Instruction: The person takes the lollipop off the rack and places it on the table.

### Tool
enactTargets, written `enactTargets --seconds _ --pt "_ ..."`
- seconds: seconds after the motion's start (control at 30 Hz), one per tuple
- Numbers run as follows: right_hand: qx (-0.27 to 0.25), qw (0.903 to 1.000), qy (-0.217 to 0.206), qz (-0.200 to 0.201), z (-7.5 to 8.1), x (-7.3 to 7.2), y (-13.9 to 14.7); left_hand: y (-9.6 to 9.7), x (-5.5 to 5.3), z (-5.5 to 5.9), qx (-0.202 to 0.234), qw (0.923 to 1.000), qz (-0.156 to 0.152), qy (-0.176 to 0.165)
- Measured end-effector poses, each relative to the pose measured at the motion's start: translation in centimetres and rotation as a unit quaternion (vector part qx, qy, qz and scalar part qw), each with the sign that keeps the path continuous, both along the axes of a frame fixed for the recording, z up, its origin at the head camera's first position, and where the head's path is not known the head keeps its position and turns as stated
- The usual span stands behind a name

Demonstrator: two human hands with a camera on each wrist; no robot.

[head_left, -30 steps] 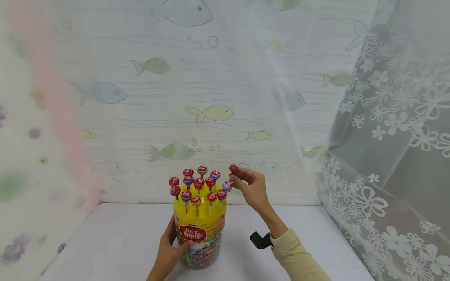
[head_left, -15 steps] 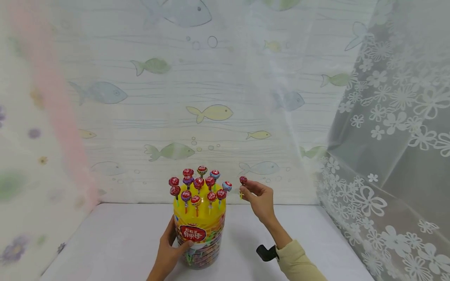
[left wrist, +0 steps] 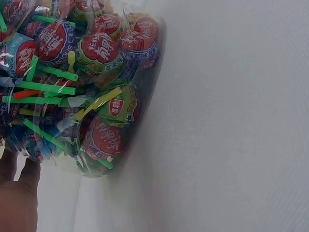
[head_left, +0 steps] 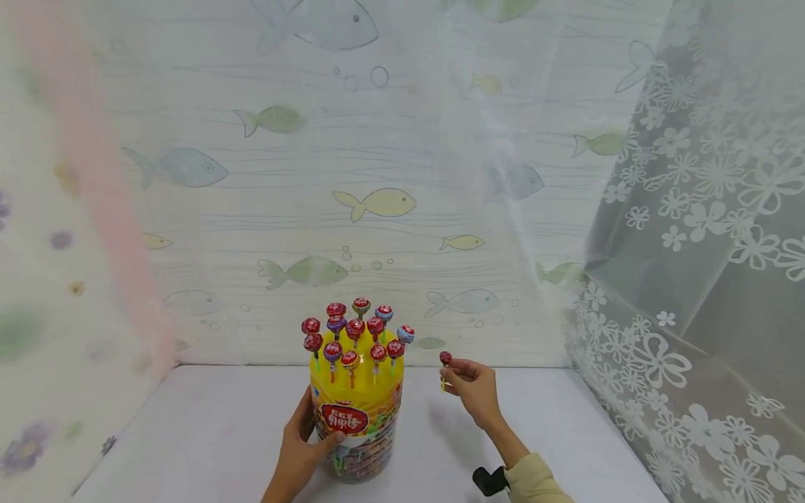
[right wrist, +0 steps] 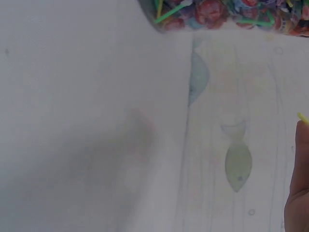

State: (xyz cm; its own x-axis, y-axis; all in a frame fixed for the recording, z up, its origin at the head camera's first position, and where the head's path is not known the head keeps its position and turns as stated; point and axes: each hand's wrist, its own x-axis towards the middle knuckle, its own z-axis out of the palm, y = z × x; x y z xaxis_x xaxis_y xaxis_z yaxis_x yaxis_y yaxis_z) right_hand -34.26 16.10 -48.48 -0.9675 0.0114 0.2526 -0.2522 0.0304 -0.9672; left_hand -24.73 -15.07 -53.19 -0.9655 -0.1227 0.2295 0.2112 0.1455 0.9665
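Observation:
A clear jar (head_left: pixel 358 454) packed with wrapped lollipops, its yellow top (head_left: pixel 360 381) stuck round with several upright lollipops (head_left: pixel 356 328), stands on the white table. My left hand (head_left: pixel 300 443) grips the jar's left side, thumb across the front by the red label (head_left: pixel 344 419). To the right of the jar, above the table, my right hand (head_left: pixel 474 388) pinches one red-wrapped lollipop (head_left: pixel 445 358) by its yellow stick, head up. In the left wrist view, loose lollipops (left wrist: pixel 99 50) show through the jar wall beside my fingers (left wrist: pixel 29 174). The right wrist view catches only the yellow stick's tip (right wrist: pixel 302 117).
White tabletop (head_left: pixel 207 426) spreads on both sides of the jar. Behind it hangs a pale curtain (head_left: pixel 390 140) printed with fish. A sheer flowered curtain (head_left: pixel 711 279) is on the right. A black device (head_left: pixel 489 480) sits at my right wrist.
My right hand has carried the red lollipop away from the jar, rightward and then down toward the table. The left hand and the jar have stayed in place.

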Motion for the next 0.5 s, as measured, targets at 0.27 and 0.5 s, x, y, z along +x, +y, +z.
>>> enactTargets --seconds 0.27,0.5 --pt "0.046 0.9956 -0.075 0.035 -2.5 0.1 1.2 0.1 0.1 0.1 0.003 1.0 -0.002 -0.006" --pt "0.112 0.9839 -0.127 0.057 -3.5 0.1 1.7 -0.1 0.3 0.2 0.011 0.9998 -0.008 -0.011"
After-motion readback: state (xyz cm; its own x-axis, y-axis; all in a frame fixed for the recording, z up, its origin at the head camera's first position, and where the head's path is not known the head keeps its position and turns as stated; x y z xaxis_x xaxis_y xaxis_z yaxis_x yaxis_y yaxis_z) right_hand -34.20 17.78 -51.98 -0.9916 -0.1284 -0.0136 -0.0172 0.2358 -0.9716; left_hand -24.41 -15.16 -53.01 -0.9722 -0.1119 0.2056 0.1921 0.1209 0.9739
